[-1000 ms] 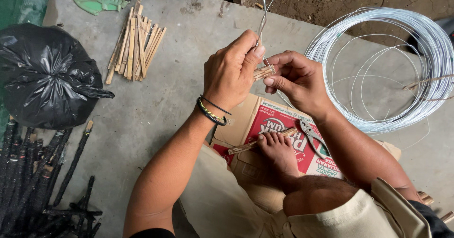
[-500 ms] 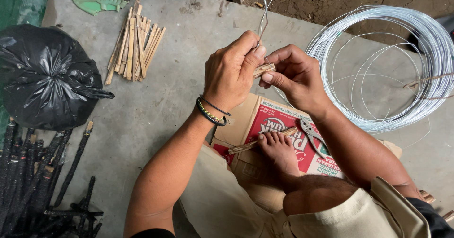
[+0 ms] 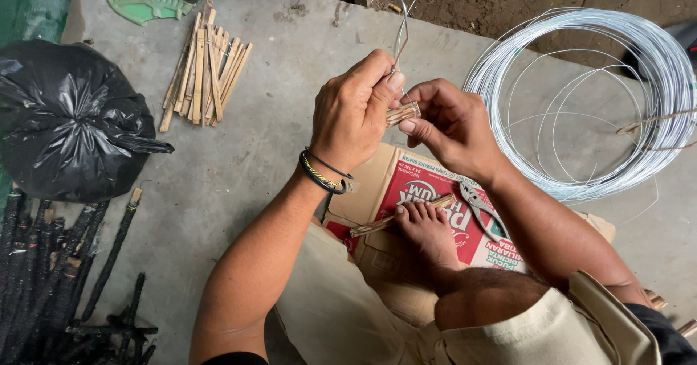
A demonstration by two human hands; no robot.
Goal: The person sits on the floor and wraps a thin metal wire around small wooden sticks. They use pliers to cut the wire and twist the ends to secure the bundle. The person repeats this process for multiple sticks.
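On a grey concrete floor (image 3: 276, 118), above a flattened cardboard box (image 3: 435, 198), the left hand (image 3: 356, 111) and the right hand (image 3: 446, 122) are both closed on a small bamboo stick bundle (image 3: 401, 113) with thin wire (image 3: 401, 31). A wire coil (image 3: 617, 89) lies near the right hand.

Bare concrete floor (image 3: 290, 118) lies open between bamboo sticks (image 3: 207, 67) and wire coil (image 3: 602, 96).
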